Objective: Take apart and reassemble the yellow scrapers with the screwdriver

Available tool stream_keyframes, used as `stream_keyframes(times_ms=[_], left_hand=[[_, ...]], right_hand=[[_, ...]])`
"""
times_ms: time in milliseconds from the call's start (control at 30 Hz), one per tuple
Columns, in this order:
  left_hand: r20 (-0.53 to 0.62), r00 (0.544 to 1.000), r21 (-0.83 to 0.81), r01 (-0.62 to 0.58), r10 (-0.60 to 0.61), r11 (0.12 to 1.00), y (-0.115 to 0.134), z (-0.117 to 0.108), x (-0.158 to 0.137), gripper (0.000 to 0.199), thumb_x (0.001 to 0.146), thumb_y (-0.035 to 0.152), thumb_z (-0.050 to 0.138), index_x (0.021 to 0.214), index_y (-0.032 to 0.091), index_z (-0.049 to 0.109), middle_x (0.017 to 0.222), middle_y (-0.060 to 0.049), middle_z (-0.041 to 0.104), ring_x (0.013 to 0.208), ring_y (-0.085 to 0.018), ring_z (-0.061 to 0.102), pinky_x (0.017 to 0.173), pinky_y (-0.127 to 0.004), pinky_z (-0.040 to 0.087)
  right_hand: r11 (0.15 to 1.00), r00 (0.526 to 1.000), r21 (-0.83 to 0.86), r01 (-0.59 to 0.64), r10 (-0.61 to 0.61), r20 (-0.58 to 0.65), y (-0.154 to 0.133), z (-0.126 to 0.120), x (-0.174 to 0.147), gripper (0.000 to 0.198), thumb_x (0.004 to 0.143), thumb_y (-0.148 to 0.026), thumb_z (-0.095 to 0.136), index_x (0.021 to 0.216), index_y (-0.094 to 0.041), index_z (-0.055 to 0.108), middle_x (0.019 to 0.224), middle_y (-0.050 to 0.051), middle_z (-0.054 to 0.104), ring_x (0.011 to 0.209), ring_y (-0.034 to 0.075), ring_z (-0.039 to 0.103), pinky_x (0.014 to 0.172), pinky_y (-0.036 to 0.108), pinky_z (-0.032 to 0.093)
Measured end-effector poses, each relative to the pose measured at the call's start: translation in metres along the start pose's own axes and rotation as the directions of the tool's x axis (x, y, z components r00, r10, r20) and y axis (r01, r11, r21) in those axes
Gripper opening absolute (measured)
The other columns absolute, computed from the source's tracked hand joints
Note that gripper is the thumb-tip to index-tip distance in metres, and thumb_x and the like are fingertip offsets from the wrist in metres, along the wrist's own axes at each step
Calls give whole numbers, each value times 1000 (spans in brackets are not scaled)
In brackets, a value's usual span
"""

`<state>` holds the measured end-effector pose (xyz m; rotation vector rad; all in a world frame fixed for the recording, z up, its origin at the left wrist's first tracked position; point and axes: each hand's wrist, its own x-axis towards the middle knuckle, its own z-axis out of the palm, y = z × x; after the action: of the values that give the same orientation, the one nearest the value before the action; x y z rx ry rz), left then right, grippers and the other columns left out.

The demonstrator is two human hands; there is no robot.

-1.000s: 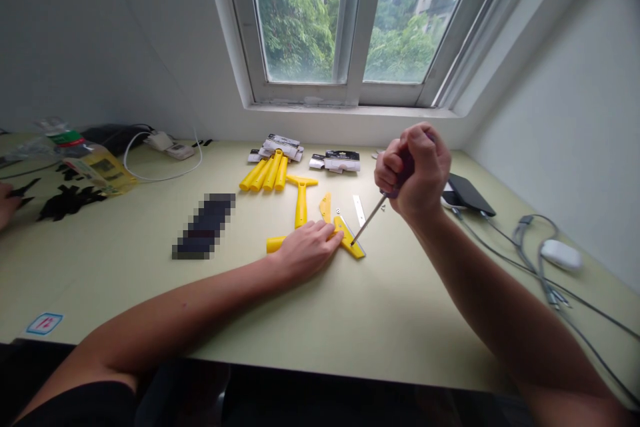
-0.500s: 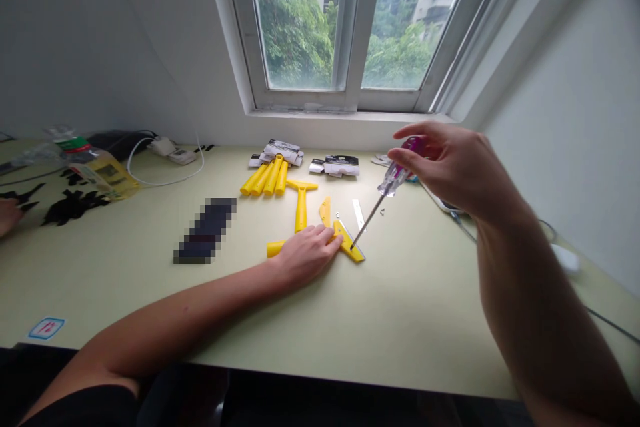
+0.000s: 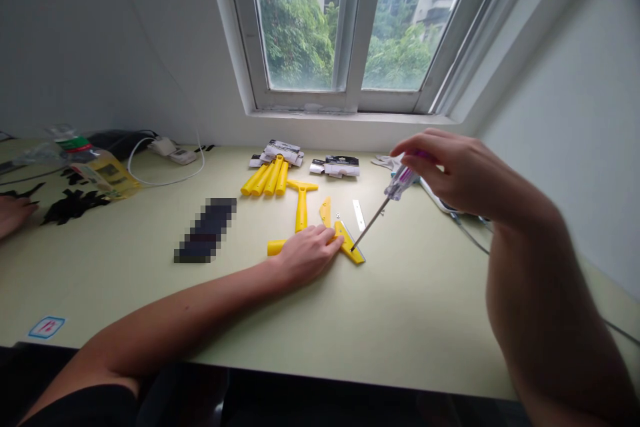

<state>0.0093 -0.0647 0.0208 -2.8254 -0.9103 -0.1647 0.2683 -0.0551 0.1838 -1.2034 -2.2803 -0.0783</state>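
My left hand (image 3: pixel 309 250) is closed over a yellow scraper (image 3: pixel 354 251), pressing it flat on the table; its handle end sticks out left of the hand. In my right hand (image 3: pixel 453 163) is a screwdriver (image 3: pixel 401 181) with a clear and purple handle. The shaft slants down left, its tip on the scraper's head near the lower end. Just beyond lie a loose yellow cover piece (image 3: pixel 325 211), a flat metal blade (image 3: pixel 359 215) and small screws (image 3: pixel 338 215). Another yellow scraper handle (image 3: pixel 301 210) rests behind my left hand.
Several yellow handles (image 3: pixel 270 177) and cardboard packaging (image 3: pixel 341 165) lie toward the window. A pixelated dark object (image 3: pixel 206 230) is left of my hand. Farther left are a bottle (image 3: pixel 97 167), black strips (image 3: pixel 75 205), a white cable and another person's hand (image 3: pixel 15 213). Cables run along the right.
My right hand has shifted slightly right and turned, tilting the screwdriver lower toward the right. Its tip stays on the scraper. My left hand has hardly moved.
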Motion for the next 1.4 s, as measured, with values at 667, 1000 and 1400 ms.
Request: stream_keyframes(times_ms=[667, 1000, 1400], left_hand=[[-44, 998, -41, -38, 36, 998, 3, 0, 4, 30, 98, 15, 37, 119, 10, 56, 113, -13, 58, 106, -24, 51, 92, -38, 46], [-55, 998, -34, -33, 31, 999, 3, 4, 3, 30, 96, 14, 39, 121, 10, 55, 113, -13, 59, 106, -25, 51, 91, -39, 47], [-139, 989, -130, -58, 40, 990, 6, 5, 6, 34, 94, 9, 37, 123, 9, 53, 128, -16, 53, 120, -27, 48, 102, -41, 45]], right_hand=[[1000, 999, 14, -4, 3, 53, -9, -15, -11, 26, 90, -44, 51, 105, -28, 65, 96, 7, 70, 78, 24, 64, 69, 40, 51], [909, 946, -266, -322, 318, -59, -12, 1, -1, 44, 95, -48, 38, 125, -21, 56, 63, 8, 62, 62, 27, 59, 59, 39, 41], [795, 973, 606, 33, 114, -201, -32, 40, 13, 22, 90, -32, 51, 112, -28, 50, 96, 3, 55, 72, 16, 60, 64, 34, 53]])
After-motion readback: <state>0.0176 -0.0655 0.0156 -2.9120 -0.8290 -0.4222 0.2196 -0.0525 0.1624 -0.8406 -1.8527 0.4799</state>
